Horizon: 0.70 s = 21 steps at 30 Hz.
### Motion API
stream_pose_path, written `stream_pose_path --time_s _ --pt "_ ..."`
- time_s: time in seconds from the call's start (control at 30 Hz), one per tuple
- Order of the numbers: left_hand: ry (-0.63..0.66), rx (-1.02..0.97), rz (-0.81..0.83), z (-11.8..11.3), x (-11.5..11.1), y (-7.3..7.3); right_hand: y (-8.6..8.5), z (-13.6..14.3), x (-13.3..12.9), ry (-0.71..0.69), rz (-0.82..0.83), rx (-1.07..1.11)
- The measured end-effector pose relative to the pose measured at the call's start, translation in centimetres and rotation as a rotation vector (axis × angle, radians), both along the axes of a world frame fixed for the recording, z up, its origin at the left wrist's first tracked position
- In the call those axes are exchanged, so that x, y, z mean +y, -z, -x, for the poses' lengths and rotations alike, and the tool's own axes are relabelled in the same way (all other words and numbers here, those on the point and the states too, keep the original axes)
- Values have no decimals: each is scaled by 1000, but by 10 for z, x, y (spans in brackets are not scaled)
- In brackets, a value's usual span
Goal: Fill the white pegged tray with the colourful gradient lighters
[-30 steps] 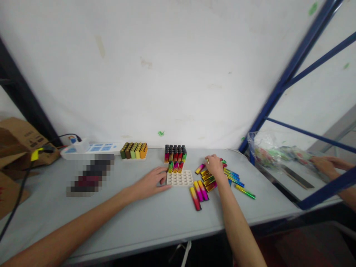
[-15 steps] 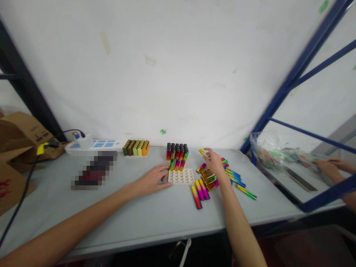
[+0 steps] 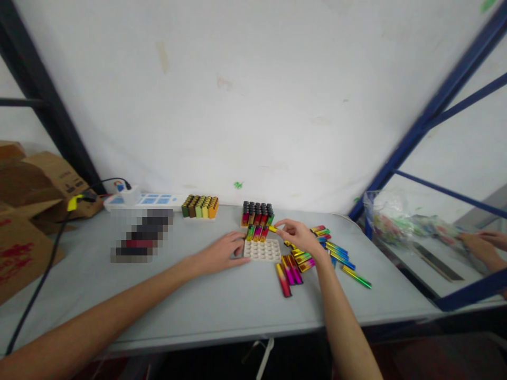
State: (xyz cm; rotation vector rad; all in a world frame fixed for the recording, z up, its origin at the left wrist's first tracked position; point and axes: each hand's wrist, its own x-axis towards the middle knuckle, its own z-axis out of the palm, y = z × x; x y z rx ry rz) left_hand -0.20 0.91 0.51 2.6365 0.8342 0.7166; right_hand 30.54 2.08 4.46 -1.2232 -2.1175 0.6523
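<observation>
A white tray (image 3: 262,251) with rows of sockets lies on the table, and three colourful lighters (image 3: 257,233) stand upright along its far edge. My left hand (image 3: 225,252) grips the tray's left side, thumb at the near corner and fingers at the far one. Pinched in my right hand (image 3: 298,235) is a lighter (image 3: 273,229), its yellow end pointing left, close beside the standing ones. Below that hand lie loose metallic lighters (image 3: 307,260) in a pile, partly hidden by it. Several red, yellow and magenta lighters (image 3: 283,279) lie nearer me.
Behind the tray stands a block of black-topped lighters (image 3: 257,214). Farther left are a block of green-to-orange lighters (image 3: 200,207), a power strip (image 3: 166,201) and a cardboard box (image 3: 24,253). Beyond the blue frame (image 3: 400,145) on the right, another person's hands (image 3: 481,248) are near plastic bags (image 3: 396,216).
My right hand has brought the lighter left and slightly down, from above the pile to beside the standing lighters. My left hand stays at the tray. The whole view has shifted slightly.
</observation>
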Motion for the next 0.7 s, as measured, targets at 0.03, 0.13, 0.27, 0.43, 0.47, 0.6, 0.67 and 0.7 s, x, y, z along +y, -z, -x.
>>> stream_pose_path --time_s 0.03,0.13,0.27,0.43,0.47,0.6,0.67,0.7 --pt "-2 5 0 0 0 0 1 1 1 -12 -1 -26" --pt "-6 12 2 0 0 0 7 5 3 -41 -8 -71" --pt "-2 2 2 0 1 1 10 11 7 -9 -43 -30" --pt "6 -4 3 0 1 1 9 12 10 36 -108 84" --pt "7 -4 2 0 1 1 9 12 10 39 -115 110" --pt "-2 19 -1 0 0 0 11 13 10 27 -118 162" --pt "-7 25 2 0 0 0 13 16 10 4 -100 163" --pt "-6 22 3 0 0 0 13 17 10 -6 -90 159"
